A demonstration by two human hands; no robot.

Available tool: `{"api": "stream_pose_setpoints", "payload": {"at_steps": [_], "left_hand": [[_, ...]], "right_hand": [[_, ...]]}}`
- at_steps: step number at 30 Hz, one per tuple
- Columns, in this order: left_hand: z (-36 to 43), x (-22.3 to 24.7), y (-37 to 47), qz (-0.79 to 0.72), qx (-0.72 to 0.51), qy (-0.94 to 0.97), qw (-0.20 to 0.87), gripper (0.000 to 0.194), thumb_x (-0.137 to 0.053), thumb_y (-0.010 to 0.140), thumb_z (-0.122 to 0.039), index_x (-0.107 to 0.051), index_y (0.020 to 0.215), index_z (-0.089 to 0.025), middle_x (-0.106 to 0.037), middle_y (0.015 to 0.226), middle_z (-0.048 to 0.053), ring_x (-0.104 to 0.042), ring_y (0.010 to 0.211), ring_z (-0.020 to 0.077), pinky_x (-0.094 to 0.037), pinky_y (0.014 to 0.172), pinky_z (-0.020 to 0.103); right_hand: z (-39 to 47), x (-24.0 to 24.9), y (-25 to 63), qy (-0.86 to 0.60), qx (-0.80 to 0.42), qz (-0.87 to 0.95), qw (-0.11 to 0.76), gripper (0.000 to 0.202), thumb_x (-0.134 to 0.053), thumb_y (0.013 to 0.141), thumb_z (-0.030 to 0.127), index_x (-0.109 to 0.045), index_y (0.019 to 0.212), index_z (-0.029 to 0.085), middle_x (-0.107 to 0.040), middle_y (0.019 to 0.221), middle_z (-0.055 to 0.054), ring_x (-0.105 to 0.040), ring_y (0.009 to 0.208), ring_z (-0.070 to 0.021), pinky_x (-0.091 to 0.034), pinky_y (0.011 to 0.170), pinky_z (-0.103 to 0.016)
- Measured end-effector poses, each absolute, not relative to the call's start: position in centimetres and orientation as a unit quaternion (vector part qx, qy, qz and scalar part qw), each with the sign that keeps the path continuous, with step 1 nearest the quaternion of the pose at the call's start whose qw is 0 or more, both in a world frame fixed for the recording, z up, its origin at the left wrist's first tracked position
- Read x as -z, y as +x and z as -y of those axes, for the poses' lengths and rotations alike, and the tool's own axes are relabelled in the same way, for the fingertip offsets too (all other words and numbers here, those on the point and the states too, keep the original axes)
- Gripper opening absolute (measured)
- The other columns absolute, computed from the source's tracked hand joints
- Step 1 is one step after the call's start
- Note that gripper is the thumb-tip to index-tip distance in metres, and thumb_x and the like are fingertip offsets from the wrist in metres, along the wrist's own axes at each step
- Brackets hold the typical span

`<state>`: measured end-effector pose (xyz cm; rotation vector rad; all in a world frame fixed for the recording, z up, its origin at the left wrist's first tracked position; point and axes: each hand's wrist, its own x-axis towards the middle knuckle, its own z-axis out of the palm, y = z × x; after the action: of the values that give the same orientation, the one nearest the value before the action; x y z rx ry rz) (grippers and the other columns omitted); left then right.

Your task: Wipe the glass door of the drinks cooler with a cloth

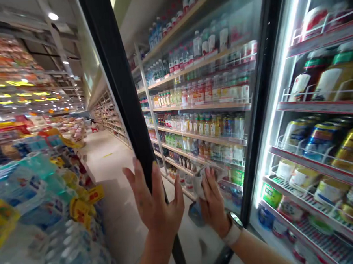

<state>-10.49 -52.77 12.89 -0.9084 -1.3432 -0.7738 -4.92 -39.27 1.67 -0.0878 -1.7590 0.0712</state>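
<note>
My left hand (156, 204) is raised with its fingers spread, in front of the black edge frame of a glass fridge door (123, 83). It holds nothing; whether it touches the frame I cannot tell. A watch circles the wrist of my right hand (211, 203), whose fingers press a pale grey cloth (199, 184) flat on the lower part of the glass. Part of the cloth is hidden under the palm. Through or in the pane, shelves of bottles show.
To the right, the lit fridge (317, 107) holds shelves of bottles and cans. Packs of bottled goods (28, 187) with yellow price signs (95, 193) are piled on the left. A pale floor aisle (106, 155) runs between them into the distance.
</note>
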Motion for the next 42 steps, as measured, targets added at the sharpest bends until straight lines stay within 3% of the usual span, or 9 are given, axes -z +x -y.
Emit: {"api": "stream_pose_setpoints", "payload": {"at_steps": [4, 8, 10, 14, 17, 22, 27, 36, 42], "left_hand": [[53.6, -13.8, -6.7, 0.599, 0.429, -0.427, 0.524, 0.09, -0.066, 0.087, -0.029, -0.011, 0.158, -0.025, -0.019, 0.165, 0.007, -0.022, 0.15, 0.0324, -0.026, 0.122, 0.056], [54.2, -14.2, -3.7, 0.625, 0.513, -0.418, 0.415, 0.082, -0.057, 0.093, -0.037, -0.008, 0.158, -0.025, -0.018, 0.165, 0.004, -0.019, 0.151, 0.0267, -0.025, 0.124, 0.047], [54.3, -14.3, -2.5, 0.631, 0.532, -0.433, 0.363, 0.089, -0.06, 0.091, -0.045, -0.004, 0.158, -0.025, -0.017, 0.165, 0.005, -0.019, 0.151, 0.0265, -0.027, 0.123, 0.044], [54.0, -14.7, 0.4, 0.623, 0.538, -0.471, 0.316, 0.11, -0.073, 0.08, -0.053, 0.0, 0.158, -0.025, -0.026, 0.161, 0.012, -0.032, 0.146, 0.0293, -0.038, 0.116, 0.041], [53.5, -14.6, 3.3, 0.588, 0.585, -0.493, 0.265, 0.108, -0.073, 0.077, -0.06, -0.012, 0.157, -0.021, -0.042, 0.151, 0.016, -0.046, 0.137, 0.0309, -0.046, 0.109, 0.04], [52.7, -14.6, 8.8, 0.494, 0.676, -0.545, 0.045, 0.07, -0.057, 0.09, -0.06, -0.039, 0.144, -0.019, -0.064, 0.122, 0.011, -0.065, 0.108, 0.0218, -0.056, 0.089, 0.03], [50.7, -14.7, 14.7, 0.427, 0.686, -0.587, -0.06, 0.05, -0.051, 0.095, -0.054, -0.054, 0.131, -0.019, -0.067, 0.119, 0.009, -0.065, 0.109, 0.0219, -0.052, 0.094, 0.033], [45.4, -14.2, 23.1, 0.363, 0.657, -0.647, -0.133, 0.063, -0.038, 0.097, -0.062, -0.051, 0.14, -0.019, -0.057, 0.141, 0.013, -0.054, 0.131, 0.0247, -0.049, 0.105, 0.039], [41.5, -14.0, 23.8, 0.244, 0.598, -0.718, -0.259, 0.066, -0.047, 0.093, -0.064, -0.047, 0.145, -0.024, -0.053, 0.146, 0.01, -0.054, 0.131, 0.0266, -0.044, 0.111, 0.045]], "right_hand": [[43.5, -4.0, -0.6, -0.069, -0.037, 0.738, 0.67, 0.07, -0.036, 0.094, 0.011, -0.012, 0.159, 0.022, -0.016, 0.165, -0.009, -0.022, 0.15, -0.0311, -0.04, 0.114, -0.057], [46.5, -5.8, 3.1, -0.068, -0.029, 0.743, 0.665, 0.067, -0.032, 0.096, 0.012, -0.012, 0.159, 0.019, -0.011, 0.166, -0.007, -0.02, 0.15, -0.0266, -0.042, 0.114, -0.05], [47.4, -5.9, 4.8, -0.068, -0.018, 0.745, 0.663, 0.067, -0.031, 0.095, 0.011, -0.012, 0.159, 0.019, -0.011, 0.166, -0.004, -0.02, 0.15, -0.0243, -0.043, 0.115, -0.046], [48.5, -5.3, 8.9, -0.111, 0.015, 0.736, 0.667, 0.071, -0.034, 0.092, 0.008, -0.014, 0.158, 0.022, -0.015, 0.165, -0.004, -0.02, 0.15, -0.027, -0.043, 0.114, -0.052], [49.0, -5.2, 12.6, -0.139, 0.053, 0.726, 0.671, 0.07, -0.034, 0.092, 0.007, -0.016, 0.158, 0.02, -0.015, 0.165, -0.004, -0.016, 0.151, -0.025, -0.037, 0.117, -0.051], [49.3, -5.9, 19.2, -0.198, 0.111, 0.707, 0.67, 0.071, -0.038, 0.091, 0.003, -0.021, 0.157, 0.024, -0.02, 0.163, -0.005, -0.021, 0.15, -0.0277, -0.033, 0.117, -0.059], [48.6, -6.7, 25.0, -0.249, 0.15, 0.672, 0.681, 0.07, -0.04, 0.093, 0.001, -0.021, 0.156, 0.024, -0.025, 0.162, -0.008, -0.023, 0.149, -0.028, -0.03, 0.117, -0.062], [45.5, -5.2, 31.1, -0.323, 0.129, 0.681, 0.644, 0.064, -0.033, 0.098, 0.011, -0.015, 0.158, 0.024, -0.023, 0.164, -0.009, -0.025, 0.15, -0.0264, -0.039, 0.115, -0.057], [42.0, -3.7, 31.4, -0.362, 0.157, 0.673, 0.626, 0.063, -0.04, 0.098, 0.014, -0.021, 0.157, 0.023, -0.03, 0.161, -0.012, -0.03, 0.148, -0.0295, -0.041, 0.113, -0.056]]}}
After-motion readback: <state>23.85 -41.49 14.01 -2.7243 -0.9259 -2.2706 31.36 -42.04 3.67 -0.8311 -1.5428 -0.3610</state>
